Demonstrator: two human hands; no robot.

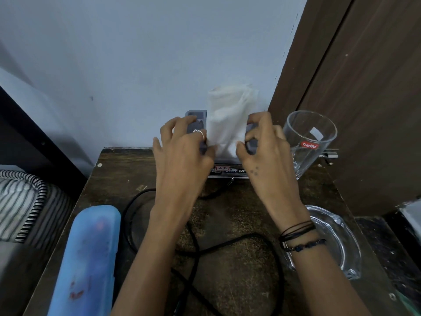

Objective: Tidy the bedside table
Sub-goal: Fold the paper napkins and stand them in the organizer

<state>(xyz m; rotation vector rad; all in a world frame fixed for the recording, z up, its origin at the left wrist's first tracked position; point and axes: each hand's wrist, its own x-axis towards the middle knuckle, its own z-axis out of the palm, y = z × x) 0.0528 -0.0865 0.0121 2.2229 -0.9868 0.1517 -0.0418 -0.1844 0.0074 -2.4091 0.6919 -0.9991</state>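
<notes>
A white tissue (227,115) stands up out of a grey tissue holder (193,117) at the back of the dark wooden bedside table (109,179), against the wall. My left hand (182,153) grips the holder's left side, with thumb and fingers touching the tissue's lower left edge. On the right side, my right hand (266,151) grips the holder and pinches the tissue's lower right edge. A labelled dark base (227,171) shows under the holder, between my hands.
A clear glass mug (309,140) stands at the back right beside a brown wardrobe door (364,87). A glass ashtray (337,238) lies right of my right wrist. A black cable (198,247) loops across the middle. A blue case (88,258) lies front left, striped bedding (20,201) beyond.
</notes>
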